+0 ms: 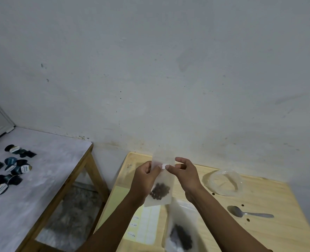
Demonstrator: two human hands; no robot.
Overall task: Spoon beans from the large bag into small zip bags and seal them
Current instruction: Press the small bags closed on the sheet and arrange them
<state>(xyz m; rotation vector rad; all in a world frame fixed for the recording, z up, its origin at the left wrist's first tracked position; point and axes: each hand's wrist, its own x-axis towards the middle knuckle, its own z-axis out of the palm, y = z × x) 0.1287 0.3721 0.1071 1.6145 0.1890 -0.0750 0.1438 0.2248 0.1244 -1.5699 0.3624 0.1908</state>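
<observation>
I hold a small translucent zip bag [162, 180] upright above the wooden table [270, 222], with dark beans [159, 192] gathered at its bottom. My left hand [145, 177] grips the bag's left side near the top. My right hand [184, 173] pinches the bag at the middle of its upper part, thumb and forefinger together. A second bag with dark beans [180, 235] lies on the table below my hands, blurred. A metal spoon [248, 212] rests on the table to the right, bowl to the left.
A crumpled clear plastic bag [225, 182] lies at the table's far right. A sheet of labels [145, 224] lies under my left forearm. A few loose beans are scattered near the spoon. A second table [46, 170] on the left bears several dark capsules [10, 166].
</observation>
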